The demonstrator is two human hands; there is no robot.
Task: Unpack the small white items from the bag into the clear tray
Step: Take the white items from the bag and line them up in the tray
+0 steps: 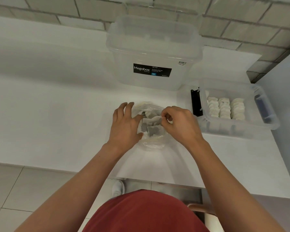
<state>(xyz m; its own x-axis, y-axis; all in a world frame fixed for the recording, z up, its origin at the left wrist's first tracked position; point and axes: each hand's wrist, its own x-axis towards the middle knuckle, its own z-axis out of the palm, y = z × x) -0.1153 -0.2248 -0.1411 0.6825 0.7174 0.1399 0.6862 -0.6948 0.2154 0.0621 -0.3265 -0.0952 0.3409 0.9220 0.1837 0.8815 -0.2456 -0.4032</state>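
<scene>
White items point(226, 108), clear tray point(268, 126), red shirt point(146, 213).

Before me a white counter point(57, 97) runs back to a wall point(241, 22) of pale grey tiles laid like bricks with dark joints, a plain pale panel point(288, 97) closes my right side, and below lies a floor point(23, 190) of large light-grey tiles, all softly and evenly lit.

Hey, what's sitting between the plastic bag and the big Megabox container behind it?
Nothing. In the head view, only a bare strip of white counter separates the bag from the Megabox container.
</scene>
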